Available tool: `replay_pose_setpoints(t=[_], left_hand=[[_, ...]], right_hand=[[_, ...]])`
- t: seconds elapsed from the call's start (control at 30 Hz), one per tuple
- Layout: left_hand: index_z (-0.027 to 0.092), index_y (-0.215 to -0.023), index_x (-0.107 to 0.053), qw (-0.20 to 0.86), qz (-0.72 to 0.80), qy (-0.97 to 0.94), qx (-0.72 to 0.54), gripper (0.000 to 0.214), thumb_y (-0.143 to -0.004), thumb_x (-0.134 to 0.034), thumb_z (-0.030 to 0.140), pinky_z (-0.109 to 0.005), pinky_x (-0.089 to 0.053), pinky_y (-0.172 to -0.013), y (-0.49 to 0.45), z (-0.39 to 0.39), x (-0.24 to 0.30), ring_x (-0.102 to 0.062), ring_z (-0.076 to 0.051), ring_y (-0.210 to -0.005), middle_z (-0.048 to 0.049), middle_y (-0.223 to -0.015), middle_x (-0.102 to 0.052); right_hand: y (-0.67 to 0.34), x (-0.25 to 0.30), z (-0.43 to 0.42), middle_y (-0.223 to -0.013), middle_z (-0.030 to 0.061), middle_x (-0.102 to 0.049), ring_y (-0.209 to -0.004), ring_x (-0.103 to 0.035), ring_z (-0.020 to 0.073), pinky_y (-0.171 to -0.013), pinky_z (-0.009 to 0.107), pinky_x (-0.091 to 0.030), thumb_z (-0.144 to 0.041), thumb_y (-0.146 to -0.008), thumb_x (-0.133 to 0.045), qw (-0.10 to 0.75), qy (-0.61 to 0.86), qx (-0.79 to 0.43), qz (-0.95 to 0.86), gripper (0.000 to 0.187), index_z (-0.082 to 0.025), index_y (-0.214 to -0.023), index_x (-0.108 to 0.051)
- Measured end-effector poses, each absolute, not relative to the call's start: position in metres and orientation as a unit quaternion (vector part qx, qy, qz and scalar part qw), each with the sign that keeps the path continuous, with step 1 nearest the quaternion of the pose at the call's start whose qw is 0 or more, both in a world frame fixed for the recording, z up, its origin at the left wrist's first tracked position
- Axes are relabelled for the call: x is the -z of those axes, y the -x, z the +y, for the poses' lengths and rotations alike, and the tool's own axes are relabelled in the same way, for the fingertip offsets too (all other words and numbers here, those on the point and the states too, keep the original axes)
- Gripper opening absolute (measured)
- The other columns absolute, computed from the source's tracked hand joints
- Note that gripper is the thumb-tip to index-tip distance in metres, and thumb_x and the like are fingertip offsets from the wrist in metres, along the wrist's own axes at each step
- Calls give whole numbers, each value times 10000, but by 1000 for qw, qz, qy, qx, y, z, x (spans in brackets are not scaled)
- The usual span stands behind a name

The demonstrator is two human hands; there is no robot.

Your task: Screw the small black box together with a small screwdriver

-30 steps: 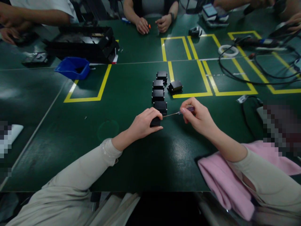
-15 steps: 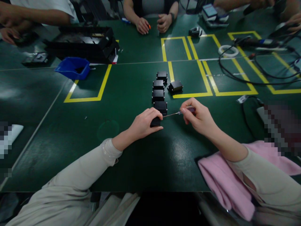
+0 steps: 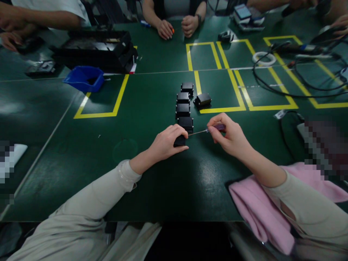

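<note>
Black box (image 3: 179,141), purple screwdriver handle (image 3: 220,127)

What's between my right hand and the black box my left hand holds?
In the head view, the screwdriver shaft runs from the right hand toward the black box, ending by the left hand.

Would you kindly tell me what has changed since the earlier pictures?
The right hand's fingers have shifted slightly on the screwdriver; opposite, a co-worker's left hand has curled in more. Nothing was visibly taken up or let go. The left hand stays on its black box, and the other boxes remain in place.
</note>
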State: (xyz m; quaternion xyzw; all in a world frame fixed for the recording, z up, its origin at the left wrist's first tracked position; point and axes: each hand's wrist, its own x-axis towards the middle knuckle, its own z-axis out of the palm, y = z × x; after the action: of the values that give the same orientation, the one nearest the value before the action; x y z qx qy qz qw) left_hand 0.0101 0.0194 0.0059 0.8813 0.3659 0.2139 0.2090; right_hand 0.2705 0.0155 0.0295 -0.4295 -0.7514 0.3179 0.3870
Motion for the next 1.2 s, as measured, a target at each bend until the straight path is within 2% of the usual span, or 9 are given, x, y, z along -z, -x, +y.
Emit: replay_pose_setpoints(t=[0.13,0.37,0.57,0.77,1.07,1.2], left_hand=[[198,-1071,-576,210,364,-882,-212,261,-910,-750,309,-387,-504,-925,-10,20,-6,-611,-240,-1032,-72,-1137,-657],[205,-1062,-576,209,370,-881,-208,244,-911,-738,306,-384,-509,-916,-10,19,-7,-618,-242,-1037,-72,-1137,-659],[201,-1090,-563,205,373,-880,-210,287,-901,-752,303,-381,-507,-908,-10,19,-6,-621,-243,-1034,-71,-1139,-659],[205,-1144,-537,198,380,-878,-212,369,-880,-775,308,-370,-507,-874,-10,19,-4,-626,-241,-1014,-65,-1140,-651],[203,-1112,-554,203,375,-879,-215,306,-907,-746,325,-378,-507,-895,-10,19,-5,-621,-240,-1014,-69,-1135,-654],[199,-1093,-559,209,372,-878,-216,289,-906,-747,314,-386,-508,-911,-10,19,-6,-618,-243,-1026,-72,-1134,-655]], right_hand=[[-269,-31,14,-719,-38,-590,-506,-546,104,-515,255,-430,-220,-947,-603,374,433,-305,-761,65,-236,-970,-544],[-271,-29,16,-824,-11,-625,-601,-597,119,-586,270,-473,-231,-950,-606,383,432,-292,-763,61,-236,-959,-546],[-271,-30,16,-808,-7,-619,-644,-608,129,-597,269,-463,-242,-967,-587,393,425,-296,-760,54,-234,-932,-547],[-270,-30,15,-728,-33,-588,-569,-571,119,-559,265,-443,-244,-974,-580,396,428,-316,-748,56,-240,-936,-540],[-270,-31,15,-593,-67,-550,-473,-542,110,-517,261,-404,-294,-985,-606,381,431,-310,-757,127,-240,-892,-540],[-270,-31,15,-685,-51,-592,-510,-581,106,-549,256,-453,-232,-979,-584,387,416,-321,-758,55,-239,-943,-543]])
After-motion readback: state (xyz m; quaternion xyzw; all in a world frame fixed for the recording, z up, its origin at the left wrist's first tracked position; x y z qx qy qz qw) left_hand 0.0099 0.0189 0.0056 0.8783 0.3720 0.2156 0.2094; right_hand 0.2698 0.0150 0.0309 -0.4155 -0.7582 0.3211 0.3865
